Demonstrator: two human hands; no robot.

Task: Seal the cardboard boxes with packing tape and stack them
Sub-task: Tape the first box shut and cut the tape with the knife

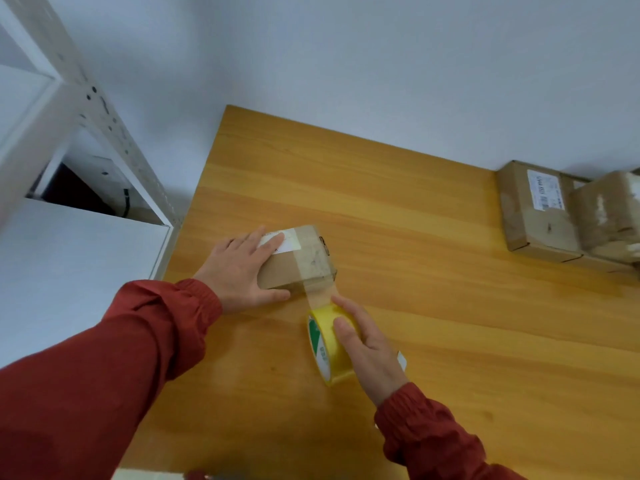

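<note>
A small cardboard box [308, 261] with a white label lies on the wooden table [433, 306]. My left hand [242, 268] rests on its left end, fingers straight on top and thumb along the near side. A clear strip of tape [320, 289] runs over the box's top, down its near face and on to a yellow tape roll [329, 344]. My right hand [367, 344] grips that roll just in front of the box, fingers curled over its rim.
Two taped cardboard boxes [540, 209] sit side by side at the table's far right edge, against the white wall. A white metal shelf unit [104, 119] stands to the left of the table. My red sleeves cover the lower foreground.
</note>
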